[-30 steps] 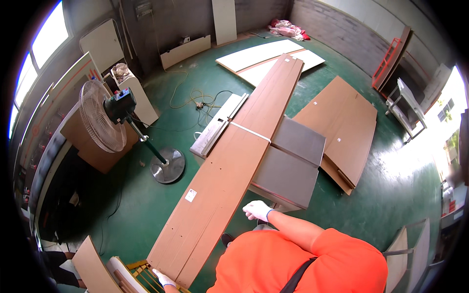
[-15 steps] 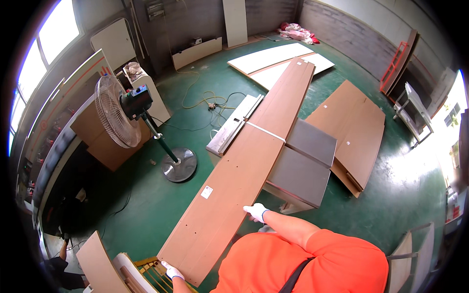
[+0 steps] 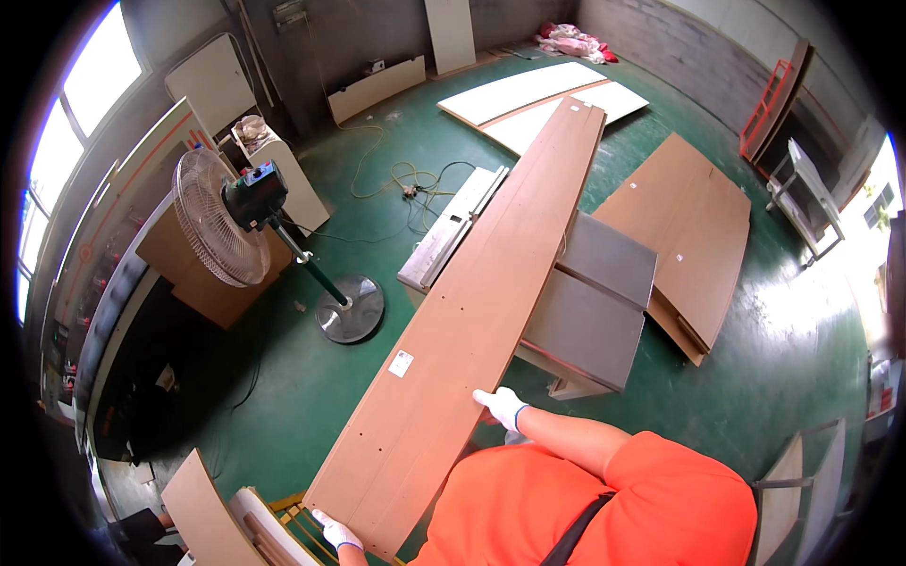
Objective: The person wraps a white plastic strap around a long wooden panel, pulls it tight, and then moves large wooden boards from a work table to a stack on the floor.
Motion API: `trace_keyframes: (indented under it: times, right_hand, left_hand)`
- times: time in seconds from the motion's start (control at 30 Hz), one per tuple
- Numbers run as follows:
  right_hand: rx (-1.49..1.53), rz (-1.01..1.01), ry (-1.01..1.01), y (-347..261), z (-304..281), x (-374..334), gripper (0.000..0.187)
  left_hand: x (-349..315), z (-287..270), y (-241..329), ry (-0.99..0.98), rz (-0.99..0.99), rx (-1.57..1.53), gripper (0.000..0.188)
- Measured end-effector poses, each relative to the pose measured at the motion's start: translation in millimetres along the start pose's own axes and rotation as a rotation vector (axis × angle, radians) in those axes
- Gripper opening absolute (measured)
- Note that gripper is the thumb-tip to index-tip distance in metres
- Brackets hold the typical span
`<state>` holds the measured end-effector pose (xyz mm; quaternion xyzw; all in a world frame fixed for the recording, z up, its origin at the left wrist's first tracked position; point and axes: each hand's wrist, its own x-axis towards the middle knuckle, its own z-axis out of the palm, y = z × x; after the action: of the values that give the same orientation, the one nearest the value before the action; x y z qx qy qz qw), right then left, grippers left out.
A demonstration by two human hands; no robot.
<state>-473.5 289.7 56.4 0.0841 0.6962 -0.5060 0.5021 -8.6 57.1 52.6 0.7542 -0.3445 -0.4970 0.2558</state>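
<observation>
A long brown wood-grain board point(image 3: 453, 311) stretches from my body toward the far middle of the room, with a white label point(image 3: 401, 364) and several small holes on its face. My left hand point(image 3: 337, 530), in a white glove, grips the near end at its left corner, thumb on top. Halfway along the near part, my right hand point(image 3: 500, 407), gloved too, holds the right edge with the thumb on top and its other fingers hidden beneath. Under the board stands a machine table with grey metal tops point(image 3: 580, 325) on the right and a pale rail point(image 3: 444, 241) on the left.
A standing fan point(image 3: 226, 217) is at the left, with cables point(image 3: 415, 189) on the green floor beyond it. Brown panels point(image 3: 675, 236) lie at right, white panels point(image 3: 528, 94) at the back. Upright boards point(image 3: 212, 509) stand near lower left, beside another person's arm point(image 3: 142, 528).
The pale strip that lay across the board no longer crosses its face; a bit of it shows at the right edge. My grip is unchanged, and the view has shifted slightly.
</observation>
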Motion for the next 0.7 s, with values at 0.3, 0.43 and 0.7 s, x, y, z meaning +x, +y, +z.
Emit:
trace_keyframes:
  times: [0.3, 0.43, 0.7]
  right_hand:
    - [-0.067, 0.054, -0.114, -16, -25, -11, 0.054]
    - [-0.539, -0.386, 0.279, -39, -90, 11, 0.040]
    - [-1.082, -0.279, 0.735, -178, -271, 95, 0.062]
  left_hand:
    - [5, 3, -6, -0.019, -0.061, 0.085, 0.104]
    - [17, -4, -19, -0.016, -0.092, 0.050, 0.104]
    - [3, -26, -9, 0.163, -0.013, 0.232, 0.105]
